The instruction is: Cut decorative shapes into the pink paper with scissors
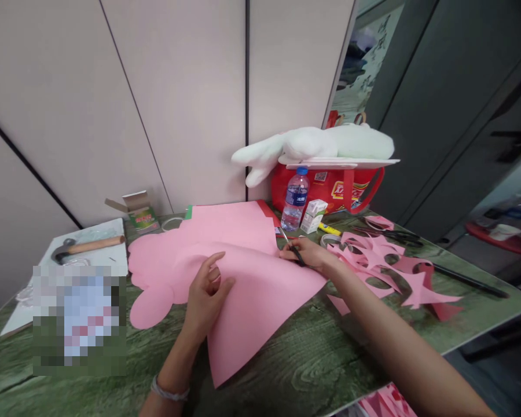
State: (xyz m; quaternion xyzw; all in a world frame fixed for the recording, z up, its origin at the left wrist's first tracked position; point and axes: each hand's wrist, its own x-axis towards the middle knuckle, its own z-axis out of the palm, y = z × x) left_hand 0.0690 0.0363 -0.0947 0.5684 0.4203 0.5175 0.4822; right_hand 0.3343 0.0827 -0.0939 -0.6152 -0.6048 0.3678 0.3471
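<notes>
A large pink paper sheet curves up off the table between my hands, its near corner pointing toward me. My left hand rests against its left part with fingers bent and apart. My right hand is closed on scissors with dark handles, at the sheet's far right edge; the metal blades point up and away. Behind lie more pink sheets. Rounded pink cut-outs lie left of my left hand.
Pink scraps and a black rod lie at the right. A water bottle, small white box and red bag with a white plush toy stand behind. A hammer lies on a white board at the left.
</notes>
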